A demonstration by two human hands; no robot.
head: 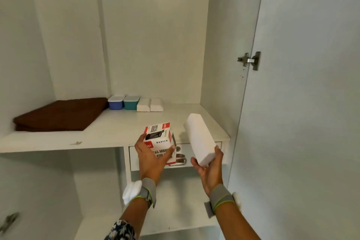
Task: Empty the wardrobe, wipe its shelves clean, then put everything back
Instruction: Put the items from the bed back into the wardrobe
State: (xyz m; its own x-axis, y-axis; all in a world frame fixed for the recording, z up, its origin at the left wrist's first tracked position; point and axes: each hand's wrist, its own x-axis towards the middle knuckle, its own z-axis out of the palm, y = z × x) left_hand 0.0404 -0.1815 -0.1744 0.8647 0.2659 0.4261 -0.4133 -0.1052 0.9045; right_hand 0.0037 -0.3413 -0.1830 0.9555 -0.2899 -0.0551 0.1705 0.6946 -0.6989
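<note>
- Closest to my feed, a floral-patterned sleeve (121, 230) covers the left forearm at the bottom edge. Each wrist wears a grey wristband, left (149, 191) and right (221, 196), and a white cloth (131, 191) bunches just beside the left one.
- Biggest on my screen is the white wardrobe (155, 45), with its right door (302, 103) swung open.
- Its upper shelf (109, 128) spans most of the view, and a lower shelf (175, 216) shows beneath the forearms.
- On the upper shelf's left part lies a folded brown towel (60, 115).
- Under that shelf's right part sits a drawer (187, 152) with a metal handle (180, 161), both partly hidden behind the carton.
- I see the right hand (209, 169) gripping the lower end of a plain white block (200, 138). It is tilted, with its upper end over the shelf's front right area.
- The left hand (151, 161) holds a red-and-white carton (159, 138) printed "BASICS". The thumb is on its left side and the fingers curl round its right, in front of the shelf edge and drawer.
- At the shelf's back, just right of the towel, a blue tub (116, 102) and a teal tub (131, 102) stand close together, both white-lidded.
- Right of them lie two smaller white blocks, one (143, 105) beside the other (156, 105).
- A metal hinge (250, 60) joins door and side wall.
</note>
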